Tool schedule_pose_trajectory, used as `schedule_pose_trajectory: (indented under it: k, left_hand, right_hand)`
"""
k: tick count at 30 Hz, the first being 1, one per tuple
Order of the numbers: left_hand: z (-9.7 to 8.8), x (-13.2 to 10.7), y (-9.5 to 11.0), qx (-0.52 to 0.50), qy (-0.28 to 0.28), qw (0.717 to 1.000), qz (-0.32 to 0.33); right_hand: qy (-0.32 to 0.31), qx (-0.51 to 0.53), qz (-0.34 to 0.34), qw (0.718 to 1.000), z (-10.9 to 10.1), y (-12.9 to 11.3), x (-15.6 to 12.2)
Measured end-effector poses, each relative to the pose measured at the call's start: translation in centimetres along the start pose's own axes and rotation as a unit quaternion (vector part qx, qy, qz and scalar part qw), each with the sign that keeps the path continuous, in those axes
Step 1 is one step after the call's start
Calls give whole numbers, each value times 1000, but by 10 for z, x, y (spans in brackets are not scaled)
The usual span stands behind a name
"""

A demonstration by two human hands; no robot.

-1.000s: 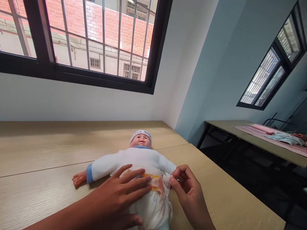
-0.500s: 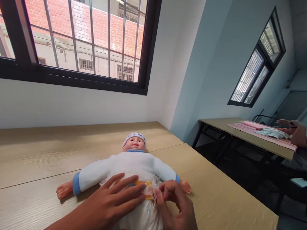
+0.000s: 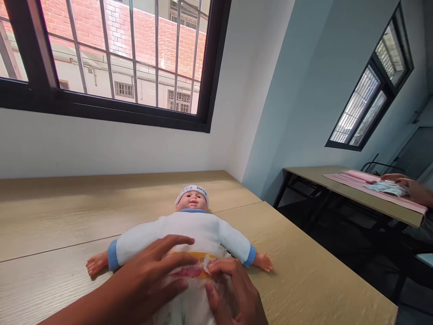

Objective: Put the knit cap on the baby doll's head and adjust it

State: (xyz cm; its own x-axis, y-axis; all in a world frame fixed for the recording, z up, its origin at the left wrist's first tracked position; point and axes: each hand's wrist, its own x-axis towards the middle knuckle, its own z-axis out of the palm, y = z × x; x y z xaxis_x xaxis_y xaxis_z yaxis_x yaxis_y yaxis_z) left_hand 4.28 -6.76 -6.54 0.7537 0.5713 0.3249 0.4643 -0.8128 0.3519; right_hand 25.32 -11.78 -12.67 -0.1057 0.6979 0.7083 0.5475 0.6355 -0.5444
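Observation:
A baby doll [image 3: 192, 228] in a white top with blue cuffs and a white cap lies on its back on the table. Round its waist is a white diaper [image 3: 198, 298] with a yellow and pink front band. My left hand [image 3: 149, 271] is open, its fingers spread over the left part of the band. My right hand [image 3: 237, 289] is curled at the right side of the diaper. Its fingertips hold a white diaper tab [image 3: 207, 263] against the band. My hands hide the diaper's sides and most of the doll's legs.
The wooden table [image 3: 321, 280] ends in an edge on the right. A second table [image 3: 304, 174] stands beyond, with a pink mat [image 3: 341, 181], a pale folded item [image 3: 389, 187] and another person's hands [image 3: 412, 185]. A barred window [image 3: 135, 58] is ahead.
My right hand has brought the tab leftward onto the front band. My left hand has shifted left, with its fingers spread wider. The view has shifted slightly.

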Motion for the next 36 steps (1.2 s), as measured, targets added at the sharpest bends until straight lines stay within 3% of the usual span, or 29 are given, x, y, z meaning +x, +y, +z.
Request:
schedule_pose_trajectory:
  k: [5,11,18,36]
  left_hand:
    - [-8,5,-10,-78,-39,995,-44]
    - [-15,2,-11,-131,-67,984,-101]
    - [-15,3,-19,-163,-66,982,-69]
    - [-24,3,-26,-176,-71,977,-92]
  right_hand:
    - [-23,2,88,996,-4,-4,3]
    - [-27,-5,119,992,-7,-5,6]
    - [-25,-3,145,989,-8,-7,8]
    - [-16,-3,157,987,-6,-3,4]
